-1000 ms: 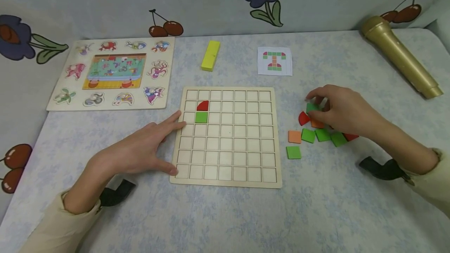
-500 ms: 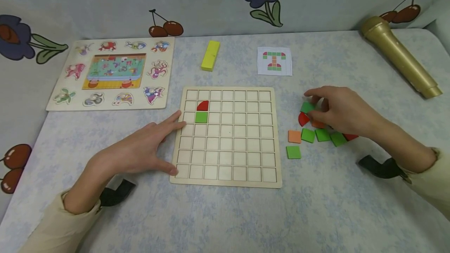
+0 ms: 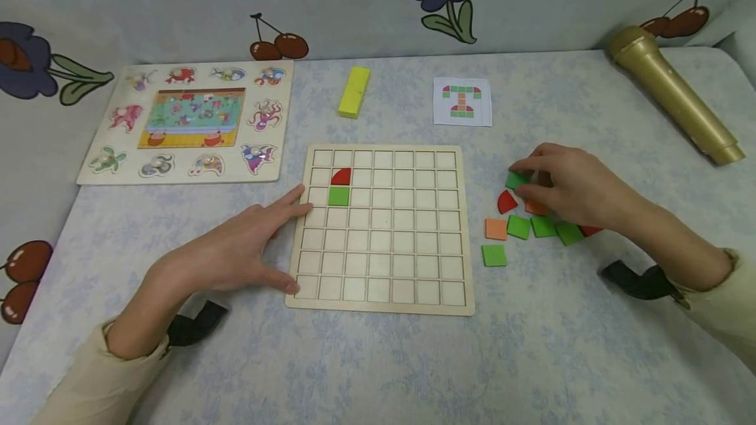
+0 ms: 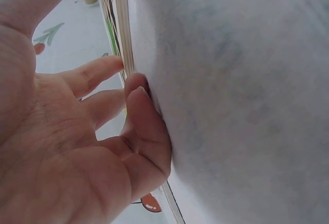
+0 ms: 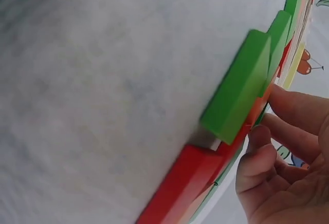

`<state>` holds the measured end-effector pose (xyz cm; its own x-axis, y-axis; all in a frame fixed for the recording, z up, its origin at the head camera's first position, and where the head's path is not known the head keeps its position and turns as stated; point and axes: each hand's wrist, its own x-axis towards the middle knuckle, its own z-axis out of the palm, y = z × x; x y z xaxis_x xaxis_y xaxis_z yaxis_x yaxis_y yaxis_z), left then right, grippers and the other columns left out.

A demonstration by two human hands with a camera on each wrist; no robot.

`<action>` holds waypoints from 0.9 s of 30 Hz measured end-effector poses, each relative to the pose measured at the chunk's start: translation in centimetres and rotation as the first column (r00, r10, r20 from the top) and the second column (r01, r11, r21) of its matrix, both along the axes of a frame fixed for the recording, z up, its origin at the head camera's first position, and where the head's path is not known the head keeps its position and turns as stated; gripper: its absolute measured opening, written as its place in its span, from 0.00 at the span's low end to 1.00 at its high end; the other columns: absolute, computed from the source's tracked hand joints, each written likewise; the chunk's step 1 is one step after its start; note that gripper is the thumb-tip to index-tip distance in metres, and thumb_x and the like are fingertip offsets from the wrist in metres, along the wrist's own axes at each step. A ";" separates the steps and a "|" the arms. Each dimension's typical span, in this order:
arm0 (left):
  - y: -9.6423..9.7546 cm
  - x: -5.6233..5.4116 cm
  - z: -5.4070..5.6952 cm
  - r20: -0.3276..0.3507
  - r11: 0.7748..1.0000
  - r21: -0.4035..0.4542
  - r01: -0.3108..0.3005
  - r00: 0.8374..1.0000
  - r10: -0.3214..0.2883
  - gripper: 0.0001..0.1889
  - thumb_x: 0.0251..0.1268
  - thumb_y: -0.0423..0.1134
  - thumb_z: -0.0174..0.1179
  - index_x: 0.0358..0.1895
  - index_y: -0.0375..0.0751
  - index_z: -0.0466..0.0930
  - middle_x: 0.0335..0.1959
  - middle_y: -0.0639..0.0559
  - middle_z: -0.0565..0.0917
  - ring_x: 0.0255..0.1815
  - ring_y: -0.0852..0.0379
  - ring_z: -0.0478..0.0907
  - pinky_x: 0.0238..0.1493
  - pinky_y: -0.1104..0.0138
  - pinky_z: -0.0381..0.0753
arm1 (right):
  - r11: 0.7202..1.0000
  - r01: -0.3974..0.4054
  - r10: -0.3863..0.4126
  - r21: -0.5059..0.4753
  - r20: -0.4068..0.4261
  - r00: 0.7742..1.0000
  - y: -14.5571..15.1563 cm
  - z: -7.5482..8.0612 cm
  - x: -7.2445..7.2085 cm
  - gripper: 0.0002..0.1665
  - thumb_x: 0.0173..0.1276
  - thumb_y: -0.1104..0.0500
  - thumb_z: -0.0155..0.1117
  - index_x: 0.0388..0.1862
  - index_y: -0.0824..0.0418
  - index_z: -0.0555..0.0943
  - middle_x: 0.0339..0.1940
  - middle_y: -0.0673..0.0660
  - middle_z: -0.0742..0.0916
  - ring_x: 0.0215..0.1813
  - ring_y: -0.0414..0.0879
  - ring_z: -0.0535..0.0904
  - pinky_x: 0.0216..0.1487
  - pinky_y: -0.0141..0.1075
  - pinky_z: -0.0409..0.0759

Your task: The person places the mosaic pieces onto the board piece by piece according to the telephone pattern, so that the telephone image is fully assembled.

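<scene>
In the head view my left hand lies at the left side of the wooden grid board, fingers spread, fingertips and thumb touching its edge. A red quarter-round tile and a green square tile sit in the board's cells. My right hand is over the loose tiles right of the board, pinching another green square tile between thumb and index finger. A loose red quarter-round tile lies just below it. In the right wrist view a green tile and red tile lie near the fingers.
An orange tile and a green tile lie beside the board. Behind it are a pattern card and a yellow block. A sea-animal puzzle lies back left, a gold microphone back right.
The green tile at the right fingertips has shifted left, and the red quarter-round tile below it has moved slightly left. My left hand stays at the board's edge.
</scene>
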<state>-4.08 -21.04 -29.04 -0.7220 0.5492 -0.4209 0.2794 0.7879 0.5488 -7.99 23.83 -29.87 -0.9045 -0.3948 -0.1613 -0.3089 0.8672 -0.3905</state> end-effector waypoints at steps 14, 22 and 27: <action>0.0 -0.1 0.0 -0.001 1.000 0.001 -0.001 1.000 0.001 0.56 0.42 0.58 0.78 0.76 0.46 0.59 0.81 0.55 0.41 0.65 0.43 0.63 0.59 0.49 0.65 | 0.925 -0.186 0.175 -0.331 -0.060 0.983 -2.5 1.0 0.4 0.17 0.61 0.67 0.72 0.50 0.64 0.85 0.39 0.47 0.81 0.31 0.38 0.78 0.32 0.31 0.76; 0.1 -0.1 0.0 -0.001 1.000 0.002 0.003 1.000 -0.003 0.56 0.42 0.57 0.79 0.76 0.46 0.59 0.81 0.54 0.42 0.65 0.42 0.63 0.60 0.48 0.64 | 0.891 -0.249 0.247 -0.380 -0.056 0.967 -5.3 1.0 0.1 0.16 0.64 0.66 0.70 0.51 0.63 0.84 0.43 0.47 0.84 0.36 0.38 0.77 0.35 0.33 0.78; 0.1 -0.1 0.1 0.000 1.000 -0.010 -0.005 1.000 0.005 0.56 0.41 0.57 0.79 0.76 0.47 0.59 0.81 0.53 0.42 0.65 0.42 0.63 0.60 0.47 0.64 | 0.874 -0.273 0.280 -0.401 -0.041 0.959 -7.4 0.8 -0.5 0.16 0.66 0.65 0.68 0.53 0.64 0.84 0.41 0.49 0.81 0.35 0.40 0.74 0.35 0.33 0.75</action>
<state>-4.17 -20.97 -28.99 -0.7248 0.5413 -0.4262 0.2753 0.7947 0.5410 -8.47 16.45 -29.06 -0.7473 -0.6627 0.0483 -0.5031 0.5169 -0.6926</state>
